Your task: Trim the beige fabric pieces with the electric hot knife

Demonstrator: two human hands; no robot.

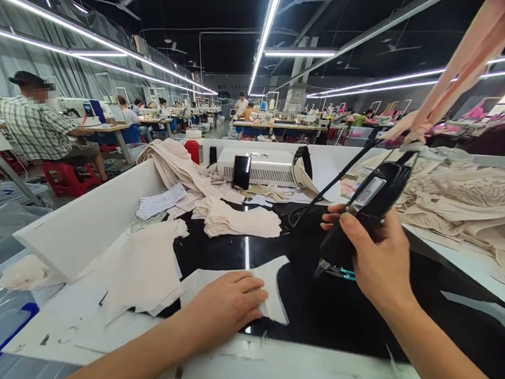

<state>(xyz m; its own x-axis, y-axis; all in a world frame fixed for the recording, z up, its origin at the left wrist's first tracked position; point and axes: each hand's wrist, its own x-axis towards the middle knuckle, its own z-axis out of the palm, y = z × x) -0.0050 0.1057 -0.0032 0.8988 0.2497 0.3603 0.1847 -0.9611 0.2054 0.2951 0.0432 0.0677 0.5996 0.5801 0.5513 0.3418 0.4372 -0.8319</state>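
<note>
My left hand (231, 303) lies flat on a white cut piece (273, 282) with curved edges, pressing it on the black tabletop (307, 308). My right hand (379, 249) is wrapped round a black hand-held power tool (379, 193). Its metal tip points down and left, above the black surface, with teal parts beside it. The tool's upper end hangs from a twisted pink fabric strip (449, 66). To the left of my left hand is a stack of cream fabric pieces (146, 266); another stack of cream pieces (239, 217) lies farther back.
White boards (100, 217) edge the table. At the back stand a white vented box (263, 168) and a phone (241, 171). Beige garments (474, 193) are heaped at right. Clear plastic bins (2, 317) stand at left. A seated person (45, 122) works at a sewing machine.
</note>
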